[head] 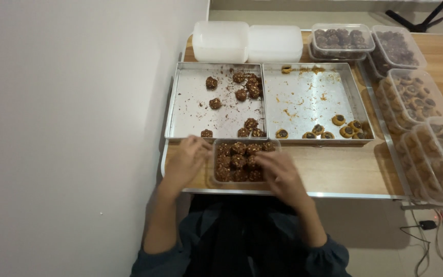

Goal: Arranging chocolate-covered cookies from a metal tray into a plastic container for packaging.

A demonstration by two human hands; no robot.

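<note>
Two hands on clear tub point(215, 177) of chocolate cookies point(238, 161) | left hand point(185, 163) – right hand point(279, 174) – fingers' grip unclear

Your wooden table point(349, 172), metal-edged along the near side, sits against the wall on the left. Directly on it you have two shallow metal trays point(190, 110) side by side, a clear plastic box point(245, 145) just near of them, two white lidded containers point(247, 43) at the far edge, and clear lidded cookie boxes point(411, 92) lined down the right side.
</note>
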